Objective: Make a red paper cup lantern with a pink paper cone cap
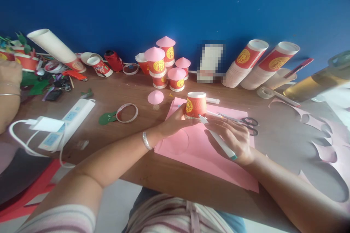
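Observation:
My left hand [175,121] is closed around the lower left side of a red paper cup [197,105] with a yellow print. The cup is upside down on a sheet of pink paper [202,153], its white base facing up. In my right hand [232,134] is a white marker [221,142] with a green end, its tip at the cup's lower edge. A circle outline shows on the pink paper beside my left wrist. Scissors [246,121] lie on the paper behind my right hand. A short white tube [212,100] lies just behind the cup.
Red cups with pink cone roofs [154,54] stand at the back, near a loose pink cone [155,97]. Cup stacks [247,62] lean against the wall. A power strip [68,123], a tape roll [265,93], pink offcuts [328,153] and another person's arm [9,94] are around.

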Motion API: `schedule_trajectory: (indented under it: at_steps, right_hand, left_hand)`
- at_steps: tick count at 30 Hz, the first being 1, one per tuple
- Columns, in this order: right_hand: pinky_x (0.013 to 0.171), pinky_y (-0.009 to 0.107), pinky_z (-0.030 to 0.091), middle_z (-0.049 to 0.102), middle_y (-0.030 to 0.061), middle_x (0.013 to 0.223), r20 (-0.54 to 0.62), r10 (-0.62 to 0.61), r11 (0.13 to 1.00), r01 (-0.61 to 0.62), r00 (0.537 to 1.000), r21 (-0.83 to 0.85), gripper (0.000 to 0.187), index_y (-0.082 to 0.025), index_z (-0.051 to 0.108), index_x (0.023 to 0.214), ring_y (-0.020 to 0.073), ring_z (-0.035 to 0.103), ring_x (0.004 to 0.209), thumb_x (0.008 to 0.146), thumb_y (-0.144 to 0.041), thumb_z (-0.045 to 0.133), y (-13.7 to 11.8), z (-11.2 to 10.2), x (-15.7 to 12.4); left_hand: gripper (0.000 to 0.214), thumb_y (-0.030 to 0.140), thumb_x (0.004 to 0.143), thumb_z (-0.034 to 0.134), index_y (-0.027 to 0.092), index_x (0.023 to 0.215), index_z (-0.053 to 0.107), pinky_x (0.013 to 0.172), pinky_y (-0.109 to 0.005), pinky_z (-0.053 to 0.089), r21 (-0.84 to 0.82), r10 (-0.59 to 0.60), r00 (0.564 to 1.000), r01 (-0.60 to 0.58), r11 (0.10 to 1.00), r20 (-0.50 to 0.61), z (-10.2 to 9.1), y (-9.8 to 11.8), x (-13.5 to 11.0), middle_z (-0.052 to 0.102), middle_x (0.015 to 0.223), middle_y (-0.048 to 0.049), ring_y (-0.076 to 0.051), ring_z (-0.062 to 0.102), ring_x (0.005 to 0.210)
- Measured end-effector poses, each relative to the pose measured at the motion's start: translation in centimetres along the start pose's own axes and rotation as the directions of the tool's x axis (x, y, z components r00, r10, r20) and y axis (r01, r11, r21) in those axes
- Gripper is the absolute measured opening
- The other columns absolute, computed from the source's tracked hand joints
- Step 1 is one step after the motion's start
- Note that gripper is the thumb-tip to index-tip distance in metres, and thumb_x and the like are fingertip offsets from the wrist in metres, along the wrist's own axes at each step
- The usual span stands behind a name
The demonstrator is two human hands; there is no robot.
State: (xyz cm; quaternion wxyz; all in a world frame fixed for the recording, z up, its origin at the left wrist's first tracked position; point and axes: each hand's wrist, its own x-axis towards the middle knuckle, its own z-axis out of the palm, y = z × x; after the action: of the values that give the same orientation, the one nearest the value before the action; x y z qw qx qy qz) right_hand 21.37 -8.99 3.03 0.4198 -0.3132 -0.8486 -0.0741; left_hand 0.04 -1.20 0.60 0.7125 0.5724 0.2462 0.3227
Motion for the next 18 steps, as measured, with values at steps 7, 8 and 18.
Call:
schedule_trajectory:
  at_steps: [7,8,18]
  right_hand:
    - [0.078,0.04,0.068,0.079,0.0161,0.107,0.013,-0.022,1.0,0.022,1.0,-0.003,0.034,-0.012,0.065,0.122,0.0289,0.076,0.106,0.089,-0.003,0.06,-0.35,0.01,0.44]
    - [0.078,0.04,0.068,0.079,0.0169,0.107,0.013,-0.022,1.0,0.022,1.0,0.001,0.034,-0.011,0.065,0.122,0.0287,0.077,0.105,0.089,-0.003,0.06,-0.38,0.02,0.47]
    - [0.073,0.036,0.066,0.079,0.0147,0.102,0.02,-0.027,0.999,0.027,0.999,-0.022,0.035,-0.013,0.062,0.127,0.0256,0.078,0.099,0.092,-0.005,0.06,-0.41,-0.04,0.75]
  left_hand:
    - [0.042,0.037,0.083,0.081,0.019,0.117,0.065,0.101,-0.042,0.047,0.027,-0.04,0.999,0.041,0.999,-0.004,0.3,1.02,-0.3,0.07,0.12,-0.0109,-0.027,0.063,0.114]
    - [0.042,0.036,0.082,0.082,0.019,0.116,0.065,0.099,-0.041,0.047,0.01,-0.043,0.999,0.043,0.999,-0.001,0.34,1.02,-0.29,0.07,0.118,-0.0107,-0.026,0.063,0.112]
    - [0.041,0.029,0.08,0.081,0.019,0.115,0.062,0.091,-0.036,0.047,-0.142,-0.079,0.996,0.082,0.986,0.027,0.17,0.18,-0.11,0.066,0.107,-0.0062,-0.02,0.06,0.1]
